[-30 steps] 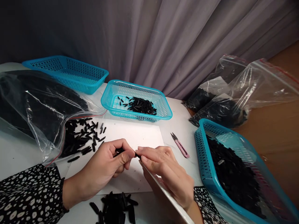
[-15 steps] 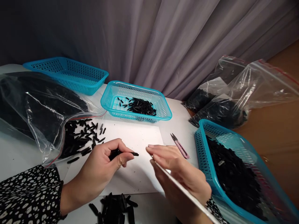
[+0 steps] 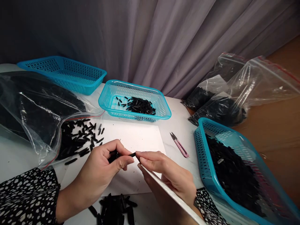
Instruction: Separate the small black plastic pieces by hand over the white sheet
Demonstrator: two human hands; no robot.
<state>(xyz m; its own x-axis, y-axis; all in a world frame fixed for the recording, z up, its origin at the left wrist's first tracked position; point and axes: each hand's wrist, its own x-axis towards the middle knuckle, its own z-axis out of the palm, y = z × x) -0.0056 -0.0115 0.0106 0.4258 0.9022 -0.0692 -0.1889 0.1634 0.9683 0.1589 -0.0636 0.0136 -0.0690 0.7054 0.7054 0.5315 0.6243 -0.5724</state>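
My left hand (image 3: 106, 167) is closed, pinching a small elongated black piece (image 3: 132, 154) between thumb and forefinger; more black shows inside the curled fingers. My right hand (image 3: 167, 170) meets the piece's far tip with its fingertips pressed together. A long thin white edge (image 3: 174, 197) runs from these fingertips to the bottom of the view; what it belongs to is unclear. Beneath both hands lies a white sheet (image 3: 150, 137). Loose black pieces (image 3: 86, 132) spill from a clear bag (image 3: 44, 109) on the left, and a black pile (image 3: 117, 207) sits in front.
A blue basket (image 3: 134, 117) with black pieces stands behind the sheet; another blue basket (image 3: 91, 89) is at the back left. Pink-handled thread snips (image 3: 179, 145) lie right of the sheet. Farther right are a full blue basket (image 3: 211, 175) and clear zip bags (image 3: 217, 109).
My right hand has moved left, bringing its fingertips to the tip of the black piece. My left hand keeps its pinch. The whole view has shifted slightly.
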